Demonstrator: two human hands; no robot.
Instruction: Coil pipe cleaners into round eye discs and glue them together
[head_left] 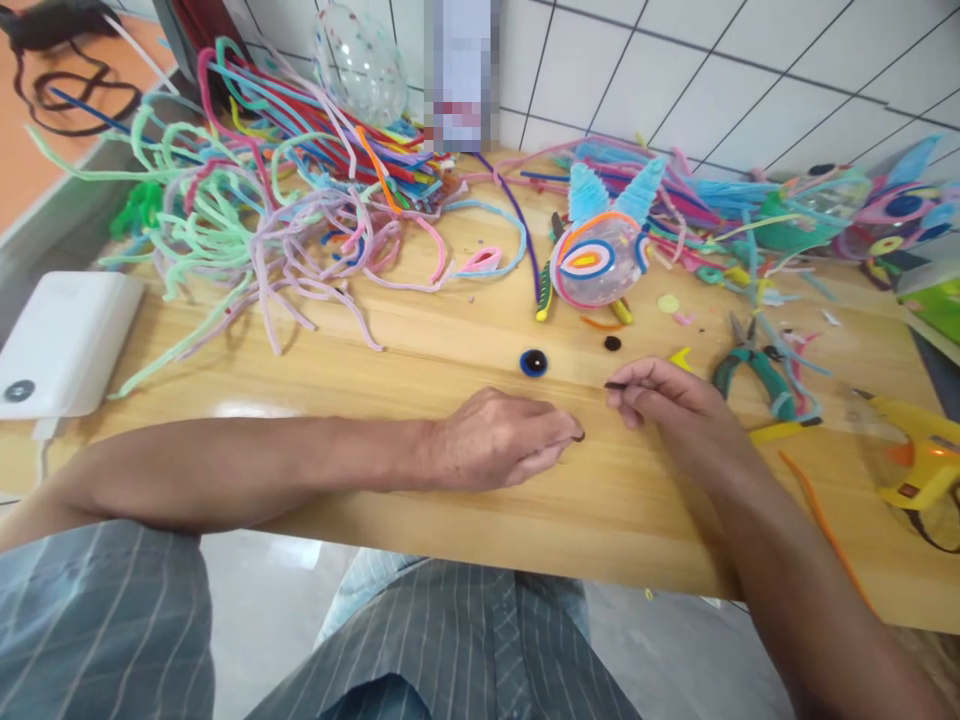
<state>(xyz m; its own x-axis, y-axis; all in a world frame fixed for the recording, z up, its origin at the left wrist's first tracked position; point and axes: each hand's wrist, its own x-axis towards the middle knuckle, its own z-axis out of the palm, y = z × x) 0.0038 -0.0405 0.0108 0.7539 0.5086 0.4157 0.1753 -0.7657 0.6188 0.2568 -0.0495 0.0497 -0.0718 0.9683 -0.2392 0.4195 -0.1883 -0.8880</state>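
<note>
My left hand is closed in a pinch low over the wooden table, with a small dark curled piece showing at its fingertips. To its right, my right hand pinches a short black piece of pipe cleaner, whose end sticks out to the left. Beyond the hands lie a blue-rimmed black disc with a pale spot and a smaller black coil. Farther back stands a clear ball figure with fuzzy blue ears and a coiled eye in blue, white and orange.
Loose pipe cleaners heap up at the back left. Green-handled pliers and a yellow glue gun lie at the right. A white power bank sits at the left. More decorated balls stand at the back right.
</note>
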